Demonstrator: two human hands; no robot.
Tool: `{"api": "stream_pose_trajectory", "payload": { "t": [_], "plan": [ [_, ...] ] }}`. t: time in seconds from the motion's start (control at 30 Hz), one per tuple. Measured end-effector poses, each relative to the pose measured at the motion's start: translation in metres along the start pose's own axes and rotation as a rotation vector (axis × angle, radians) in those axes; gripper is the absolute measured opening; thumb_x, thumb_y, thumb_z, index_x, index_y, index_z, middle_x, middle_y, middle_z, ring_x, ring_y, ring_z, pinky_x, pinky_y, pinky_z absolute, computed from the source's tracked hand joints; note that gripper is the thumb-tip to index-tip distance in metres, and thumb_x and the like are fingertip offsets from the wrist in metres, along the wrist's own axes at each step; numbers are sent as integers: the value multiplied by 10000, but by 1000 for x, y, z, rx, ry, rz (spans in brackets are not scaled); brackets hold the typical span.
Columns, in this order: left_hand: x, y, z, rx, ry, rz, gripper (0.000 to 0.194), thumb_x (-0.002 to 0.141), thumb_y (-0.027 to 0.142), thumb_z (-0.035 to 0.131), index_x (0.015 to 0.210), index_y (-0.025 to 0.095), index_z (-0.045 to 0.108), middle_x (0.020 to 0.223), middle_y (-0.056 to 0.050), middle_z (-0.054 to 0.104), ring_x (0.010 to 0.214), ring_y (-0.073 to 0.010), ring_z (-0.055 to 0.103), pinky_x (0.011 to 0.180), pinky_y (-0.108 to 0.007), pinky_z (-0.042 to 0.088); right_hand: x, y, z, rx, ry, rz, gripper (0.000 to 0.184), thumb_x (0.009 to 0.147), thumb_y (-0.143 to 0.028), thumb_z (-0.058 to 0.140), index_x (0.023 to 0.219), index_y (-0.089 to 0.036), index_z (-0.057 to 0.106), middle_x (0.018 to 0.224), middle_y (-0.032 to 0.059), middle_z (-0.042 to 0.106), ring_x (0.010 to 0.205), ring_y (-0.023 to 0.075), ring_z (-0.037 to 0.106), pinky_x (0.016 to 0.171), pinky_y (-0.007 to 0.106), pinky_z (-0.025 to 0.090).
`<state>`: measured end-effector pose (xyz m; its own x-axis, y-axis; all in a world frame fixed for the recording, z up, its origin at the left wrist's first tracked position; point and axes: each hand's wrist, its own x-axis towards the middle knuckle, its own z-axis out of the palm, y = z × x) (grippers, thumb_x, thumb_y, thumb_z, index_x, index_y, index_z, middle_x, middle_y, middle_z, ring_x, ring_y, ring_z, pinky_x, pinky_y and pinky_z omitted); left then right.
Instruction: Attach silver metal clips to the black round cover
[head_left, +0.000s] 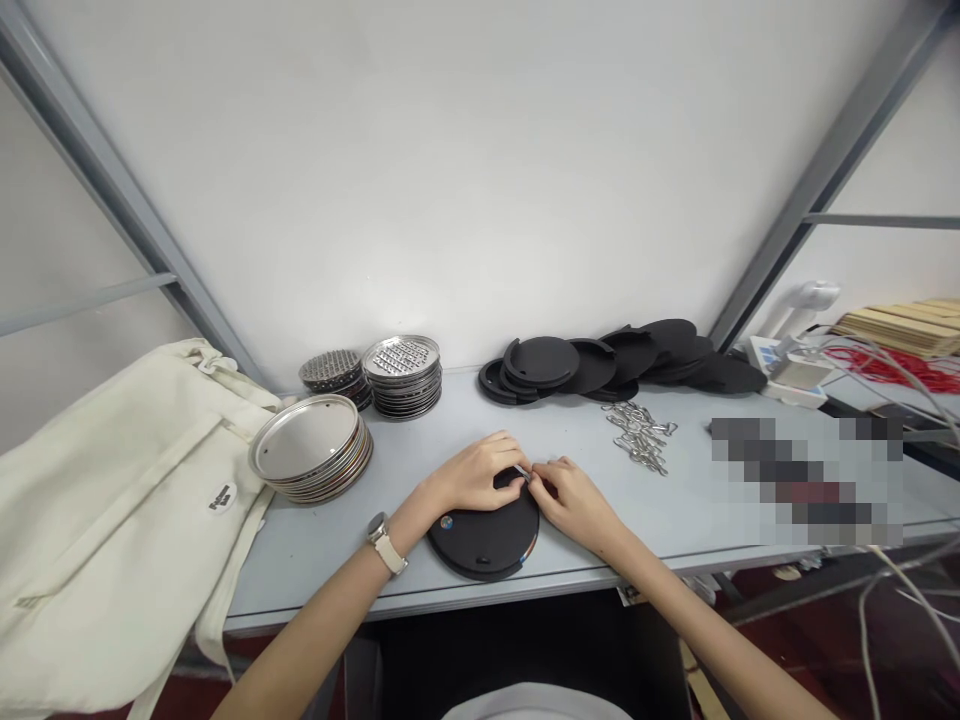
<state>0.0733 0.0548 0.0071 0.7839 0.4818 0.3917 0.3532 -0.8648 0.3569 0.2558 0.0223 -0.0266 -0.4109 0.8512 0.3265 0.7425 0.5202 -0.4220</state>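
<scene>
Head camera: I see the left hand (484, 475) and right hand (574, 500) pinched together on a small metal piece (523, 472) at the far rim of the black disc (484, 545), near the table's (420, 592) front edge. Uneven pressure could make the piece slip.

Even, muted light washes the pale wall (450, 180) — shadows fall soft, wide-angle distortion slants the edges, and a pixelated patch hides part of the right side.
</scene>
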Motion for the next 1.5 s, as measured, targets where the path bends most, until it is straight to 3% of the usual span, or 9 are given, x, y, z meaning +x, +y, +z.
{"api": "stream_pose_trajectory", "payload": {
  "t": [0.4, 0.97, 1.5],
  "plan": [
    [-1, -2, 2, -20, 5, 4, 157, 809, 118, 501, 935, 160, 585, 890, -52, 597, 924, -179, 519, 866, -310, 440, 0, 1, 0, 19, -13, -27, 315, 914, -197, 350, 617, -191, 453, 591, 2, 576, 566, 142, 497, 720, 298, 351],
    [-2, 3, -5, 209, -32, -47, 173, 824, 257, 523, 973, 175, 553, 933, -65, 591, 929, -217, 526, 856, -351, 404, -1, 1, -1, -42, -19, -22, 309, 908, -190, 362, 609, -187, 441, 601, 10, 558, 586, 142, 487, 698, 283, 336],
    [-2, 3, -6, 119, -30, -11, 166, 847, 183, 486, 969, 166, 598, 926, -62, 627, 921, -194, 542, 858, -328, 411, -1, -1, -1, -3, 7, -26, 265, 940, -217, 332, 702, -197, 447, 622, -13, 554, 590, 141, 487, 708, 280, 342]
  ]
}}
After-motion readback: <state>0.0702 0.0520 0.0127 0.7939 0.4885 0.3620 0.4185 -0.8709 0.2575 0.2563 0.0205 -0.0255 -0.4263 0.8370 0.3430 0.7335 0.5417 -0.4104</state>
